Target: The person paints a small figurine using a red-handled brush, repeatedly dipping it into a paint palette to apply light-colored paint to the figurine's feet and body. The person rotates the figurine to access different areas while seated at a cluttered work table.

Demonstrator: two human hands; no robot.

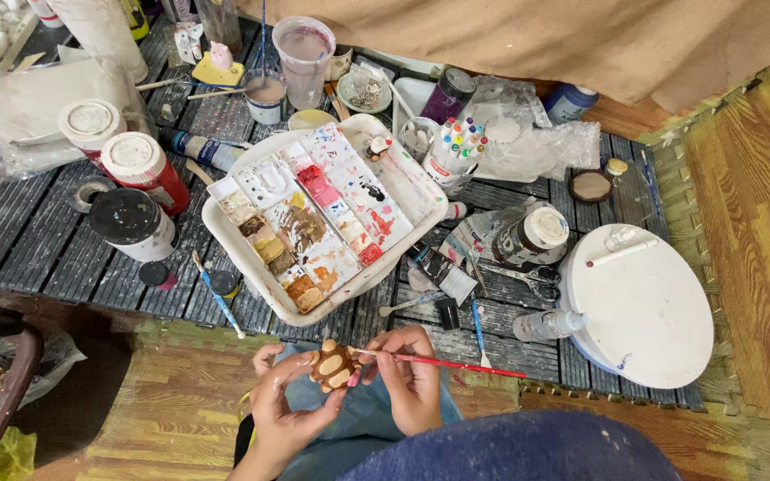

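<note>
Below the low slatted table [37, 240], over your lap, your left hand [282, 410] cups a small brown-and-cream clay figurine [333, 365], fingers curled around its underside. Your right hand [412, 379] pinches a red-handled paintbrush [456, 362]; its bristle end meets the figurine, while the handle points right across the table's near edge.

Just beyond your hands sits a white rectangular paint palette tray [225, 240], its wells caked with browns, ochres, reds and pinks. A blue-handled brush [218, 297] lies against its near-left corner. To the left stand round paint jars: one black-lidded [126, 218], one red with a white lid [140, 160]. To the right lie scissors [532, 281], a small squeeze bottle [545, 325] and a smooth white round board [648, 307] that overhangs the table's right edge. At the back, a cup of murky rinse water [303, 49] stands, with a cluster of marker pens [458, 147] to its right.

Open room lies only between the table edge and your knees, on the woven mat [171, 401]; wood flooring [759, 178] runs along the right.
</note>
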